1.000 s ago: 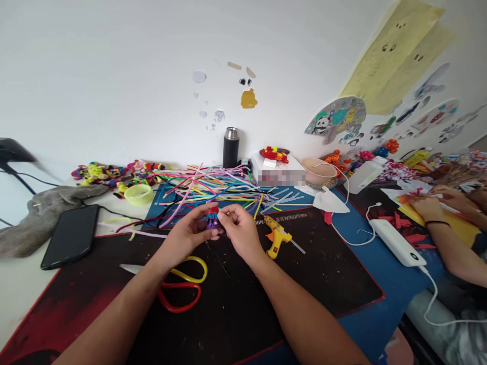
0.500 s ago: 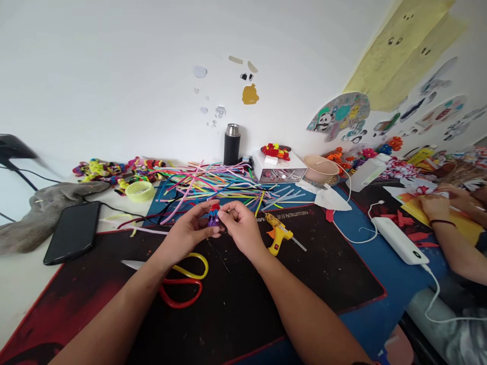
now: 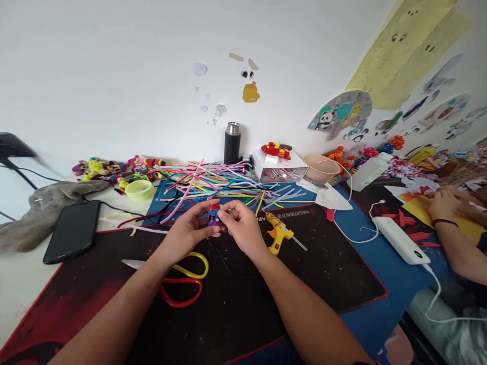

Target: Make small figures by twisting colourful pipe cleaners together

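Between my two hands is a small pipe-cleaner figure (image 3: 213,217), red at the top, blue in the middle and purple below. My left hand (image 3: 190,230) curls round its left side, thumb underneath and fingers above. From the right, the thumb and fingertips of my right hand (image 3: 239,223) pinch its edge. Fingers cover part of the figure. Scissors (image 3: 181,281) with one yellow and one red handle lie on the dark mat (image 3: 236,314), partly under my left forearm. To the right of my right hand lies a yellow glue gun (image 3: 279,234) with a glue stick in its back.
Loose pipe cleaners (image 3: 213,182) are heaped behind my hands. A black thermos (image 3: 232,144) stands by a white box (image 3: 281,170). At left lie a phone (image 3: 72,232) and a tape roll (image 3: 140,191). A co-worker's hands (image 3: 443,205) are at right, beyond a white power bank (image 3: 401,240).
The camera view has shifted slightly. My hands keep nearly the same grip on the figure. At right, the co-worker's hands have moved a little over the yellow paper.
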{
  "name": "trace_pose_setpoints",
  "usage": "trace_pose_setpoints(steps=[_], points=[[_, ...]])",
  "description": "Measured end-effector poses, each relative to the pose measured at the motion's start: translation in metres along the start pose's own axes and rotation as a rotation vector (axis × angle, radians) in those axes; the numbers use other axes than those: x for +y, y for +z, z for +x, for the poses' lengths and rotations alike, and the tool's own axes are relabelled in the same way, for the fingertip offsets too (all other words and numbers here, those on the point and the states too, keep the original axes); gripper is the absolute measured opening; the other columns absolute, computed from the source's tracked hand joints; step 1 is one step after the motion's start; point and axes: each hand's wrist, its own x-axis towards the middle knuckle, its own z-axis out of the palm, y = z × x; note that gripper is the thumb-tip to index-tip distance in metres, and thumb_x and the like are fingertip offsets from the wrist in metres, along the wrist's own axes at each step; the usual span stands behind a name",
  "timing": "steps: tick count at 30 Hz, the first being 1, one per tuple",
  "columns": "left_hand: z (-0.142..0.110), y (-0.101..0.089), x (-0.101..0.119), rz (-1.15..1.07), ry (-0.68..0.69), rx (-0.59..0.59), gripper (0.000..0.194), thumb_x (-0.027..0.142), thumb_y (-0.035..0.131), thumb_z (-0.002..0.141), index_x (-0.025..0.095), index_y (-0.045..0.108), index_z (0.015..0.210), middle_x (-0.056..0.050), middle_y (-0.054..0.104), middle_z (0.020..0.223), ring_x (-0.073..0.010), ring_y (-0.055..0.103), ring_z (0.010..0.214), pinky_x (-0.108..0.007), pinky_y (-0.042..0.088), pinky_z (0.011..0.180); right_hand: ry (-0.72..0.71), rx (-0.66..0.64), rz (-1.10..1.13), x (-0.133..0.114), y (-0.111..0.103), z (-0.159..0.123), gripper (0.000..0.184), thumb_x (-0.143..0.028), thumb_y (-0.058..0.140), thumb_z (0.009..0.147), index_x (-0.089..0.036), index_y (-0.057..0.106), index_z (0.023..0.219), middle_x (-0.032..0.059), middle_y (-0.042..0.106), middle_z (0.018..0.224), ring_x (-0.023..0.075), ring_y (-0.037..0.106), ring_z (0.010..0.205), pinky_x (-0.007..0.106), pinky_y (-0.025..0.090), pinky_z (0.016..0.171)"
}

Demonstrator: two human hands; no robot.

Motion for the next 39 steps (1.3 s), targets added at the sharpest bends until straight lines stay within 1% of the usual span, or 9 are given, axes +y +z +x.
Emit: trace_pose_setpoints(steps=[6,10,16,20,25,29,33,36,39], points=[[-0.0001,-0.0003,0.0006,0.016,0.008,-0.018,0.066,0.027,0.094,0.077,0.026,0.068,0.138,-0.011,0.064,0.147,-0.0222,0.074,0.097,-0.040,0.068,0.083,-0.029,0.056,0.027,-0.0001,0.0018,-0.0001,0.029,-0.050,0.075,0.087,-0.024,0.065,0.093,-0.0090,0.043,0.057,0.0121,0.041,0.049,0.025,0.032,0.048],[-0.0011,-0.0006,0.0010,0.050,-0.001,-0.031,0.066,0.026,0.093,0.077,0.027,0.069,0.139,-0.011,0.063,0.148,-0.0234,0.075,0.099,-0.042,0.069,0.084,-0.055,0.073,0.012,-0.0004,0.0018,-0.0001,0.026,-0.048,0.075,0.088,-0.024,0.067,0.095,-0.0092,0.040,0.058,0.0120,0.035,0.050,0.025,0.032,0.049],[-0.0010,0.0002,0.0015,0.074,0.005,-0.019,0.067,0.026,0.092,0.076,0.026,0.068,0.138,-0.011,0.064,0.145,-0.0230,0.074,0.098,-0.041,0.068,0.083,-0.073,0.044,-0.042,0.0002,0.0031,-0.0006,0.019,-0.042,0.073,0.089,-0.023,0.070,0.093,-0.0080,0.042,0.059,0.0136,0.038,0.054,0.026,0.038,0.053],[-0.0002,0.0009,-0.0001,0.037,-0.006,-0.009,0.065,0.024,0.092,0.075,0.025,0.068,0.136,-0.011,0.066,0.142,-0.0243,0.074,0.101,-0.040,0.068,0.083,-0.073,0.038,-0.053,0.0019,0.0032,0.0001,0.020,-0.043,0.072,0.089,-0.024,0.069,0.091,-0.0076,0.042,0.060,0.0139,0.038,0.055,0.026,0.038,0.054],[0.0001,-0.0003,-0.0025,-0.012,-0.025,-0.007,0.068,0.021,0.092,0.073,0.024,0.066,0.137,-0.011,0.070,0.136,-0.0240,0.073,0.102,-0.039,0.067,0.082,-0.089,0.022,-0.106,0.0022,0.0015,0.0007,0.020,-0.043,0.071,0.090,-0.023,0.069,0.091,-0.0064,0.043,0.062,0.0148,0.040,0.057,0.027,0.040,0.056],[0.0004,-0.0020,-0.0029,-0.001,-0.036,-0.026,0.069,0.022,0.091,0.075,0.023,0.065,0.139,-0.011,0.071,0.133,-0.0225,0.073,0.099,-0.038,0.066,0.083,-0.103,0.020,-0.173,0.0014,0.0004,0.0005,0.020,-0.042,0.069,0.091,-0.022,0.070,0.091,-0.0062,0.044,0.062,0.0146,0.041,0.057,0.027,0.037,0.056],[0.0009,-0.0028,-0.0038,0.003,-0.041,-0.020,0.071,0.021,0.091,0.073,0.022,0.064,0.139,-0.012,0.066,0.143,-0.0209,0.072,0.099,-0.036,0.065,0.082,-0.126,0.021,-0.198,0.0034,0.0006,0.0006,0.021,-0.041,0.068,0.090,-0.021,0.071,0.091,-0.0057,0.046,0.063,0.0139,0.042,0.058,0.027,0.036,0.057],[0.0014,-0.0030,-0.0049,-0.005,-0.040,-0.020,0.072,0.021,0.092,0.073,0.023,0.064,0.139,-0.012,0.062,0.149,-0.0189,0.072,0.096,-0.036,0.065,0.082,-0.131,0.038,-0.177,0.0051,0.0014,0.0006,0.024,-0.044,0.069,0.090,-0.020,0.072,0.093,-0.0054,0.047,0.063,0.0135,0.042,0.057,0.027,0.035,0.055],[0.0020,-0.0032,-0.0045,-0.008,-0.017,-0.021,0.072,0.023,0.092,0.075,0.025,0.063,0.141,-0.013,0.059,0.152,-0.0164,0.071,0.090,-0.036,0.065,0.081,-0.104,0.071,-0.104,0.0054,0.0016,0.0008,0.030,-0.049,0.070,0.091,-0.020,0.074,0.096,-0.0053,0.047,0.063,0.0122,0.038,0.053,0.026,0.030,0.050]])
